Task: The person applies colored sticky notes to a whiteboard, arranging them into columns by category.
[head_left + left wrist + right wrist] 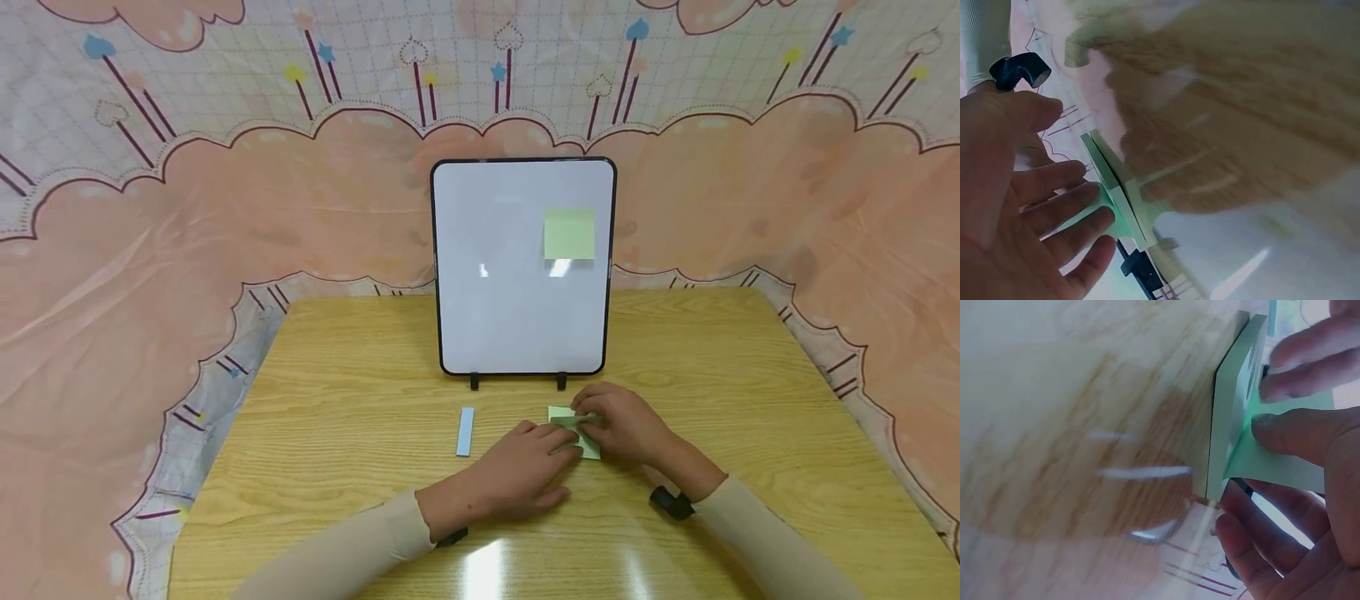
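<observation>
A pale green sticky note pad [591,451] lies on the table, its top sticky note [1291,465] lifted and bent up from the pad. My right hand [622,423] pinches that lifted note between thumb and fingers, with the thumb [1291,430] on its face in the right wrist view. From the left, my left hand [521,468] reaches over the pad, its fingertips at the near side of the pad. Its fingers [1075,219] are spread and only slightly bent in the left wrist view. Parts of the pad are hidden under both hands.
Behind the hands stands a black-framed whiteboard [517,317] on two small black feet. One green sticky note [569,234] is stuck at its upper right. A narrow light blue strip [465,432] lies left of the pad. Patterned cloth [337,200] hangs around the wooden table [330,392].
</observation>
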Tool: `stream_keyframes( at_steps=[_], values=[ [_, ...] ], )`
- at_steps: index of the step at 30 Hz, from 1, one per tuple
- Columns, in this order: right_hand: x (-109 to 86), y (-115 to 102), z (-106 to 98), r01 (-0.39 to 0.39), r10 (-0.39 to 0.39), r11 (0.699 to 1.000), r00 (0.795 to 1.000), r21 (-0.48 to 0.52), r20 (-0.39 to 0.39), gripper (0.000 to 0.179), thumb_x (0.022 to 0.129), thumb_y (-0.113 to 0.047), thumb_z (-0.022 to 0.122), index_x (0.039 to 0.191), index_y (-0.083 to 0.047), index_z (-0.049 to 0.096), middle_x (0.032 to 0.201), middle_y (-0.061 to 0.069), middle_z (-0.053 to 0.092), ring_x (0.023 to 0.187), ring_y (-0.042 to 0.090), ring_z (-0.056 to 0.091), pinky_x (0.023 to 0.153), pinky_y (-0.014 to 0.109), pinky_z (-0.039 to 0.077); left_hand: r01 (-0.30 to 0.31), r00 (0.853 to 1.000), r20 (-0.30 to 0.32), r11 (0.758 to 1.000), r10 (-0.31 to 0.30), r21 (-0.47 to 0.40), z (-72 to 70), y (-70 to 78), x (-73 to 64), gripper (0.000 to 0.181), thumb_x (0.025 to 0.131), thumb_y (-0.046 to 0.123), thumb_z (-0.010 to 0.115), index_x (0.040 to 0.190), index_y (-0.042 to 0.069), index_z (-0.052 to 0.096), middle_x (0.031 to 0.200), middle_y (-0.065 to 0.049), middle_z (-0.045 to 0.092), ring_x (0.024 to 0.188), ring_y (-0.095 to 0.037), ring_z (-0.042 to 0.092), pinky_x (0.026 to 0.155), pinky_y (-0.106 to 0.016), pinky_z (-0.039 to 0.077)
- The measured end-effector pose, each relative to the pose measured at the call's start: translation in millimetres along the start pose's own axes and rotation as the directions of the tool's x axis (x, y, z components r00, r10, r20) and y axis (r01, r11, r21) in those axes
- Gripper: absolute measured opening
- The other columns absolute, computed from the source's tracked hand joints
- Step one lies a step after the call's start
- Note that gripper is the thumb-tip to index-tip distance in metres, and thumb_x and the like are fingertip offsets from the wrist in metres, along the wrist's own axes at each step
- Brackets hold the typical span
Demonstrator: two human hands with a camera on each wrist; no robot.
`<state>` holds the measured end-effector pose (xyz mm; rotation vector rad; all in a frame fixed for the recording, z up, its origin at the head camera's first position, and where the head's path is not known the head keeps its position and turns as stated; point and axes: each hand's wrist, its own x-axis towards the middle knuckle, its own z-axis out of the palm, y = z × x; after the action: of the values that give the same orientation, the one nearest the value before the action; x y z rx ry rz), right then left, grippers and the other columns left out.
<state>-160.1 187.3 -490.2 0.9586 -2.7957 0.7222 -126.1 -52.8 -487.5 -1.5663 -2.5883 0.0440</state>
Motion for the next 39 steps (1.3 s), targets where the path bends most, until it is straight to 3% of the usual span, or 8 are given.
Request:
stream_keyframes(
  at_steps=[10,28,39],
  values=[
    [1.4,-1.3,-0.1,-0.005,0.005,1.0,1.0,0.006,0.011,0.012,0.088,-0.002,0.084,0.093,-0.013,0.082,0.109,-0.001,0.075,0.103,0.022,0.072,0.086,0.041,0.061,0.006,0.999,0.045,0.999,-0.007,0.033,1.9,-1.3,-1.7,0.06,0.103,0.052,0.063,0.153,0.019,0.054,0.159,0.0,0.049,0.147,-0.019,0.047,0.106,-0.035,0.049],
    [5.7,-2.3,-1.8,-0.01,0.01,0.999,1.0,-0.05,0.008,0.011,0.089,-0.004,0.083,0.097,-0.012,0.081,0.102,-0.001,0.076,0.099,0.021,0.072,0.085,0.042,0.061,0.043,0.997,0.066,0.999,-0.042,-0.025,5.5,-3.8,0.0,0.055,0.104,0.048,0.062,0.153,0.024,0.054,0.161,-0.006,0.046,0.147,-0.023,0.046,0.107,-0.038,0.048],
    [9.4,-3.9,-7.2,-0.036,0.033,0.995,0.999,-0.094,-0.027,0.009,0.087,-0.004,0.084,0.091,-0.01,0.079,0.089,-0.002,0.075,0.084,0.017,0.07,0.073,0.037,0.059,0.047,0.996,0.082,0.999,-0.045,-0.015,2.3,-6.0,3.1,0.052,0.104,0.048,0.063,0.151,0.027,0.058,0.161,-0.002,0.048,0.147,-0.023,0.047,0.108,-0.039,0.049]
  ],
)
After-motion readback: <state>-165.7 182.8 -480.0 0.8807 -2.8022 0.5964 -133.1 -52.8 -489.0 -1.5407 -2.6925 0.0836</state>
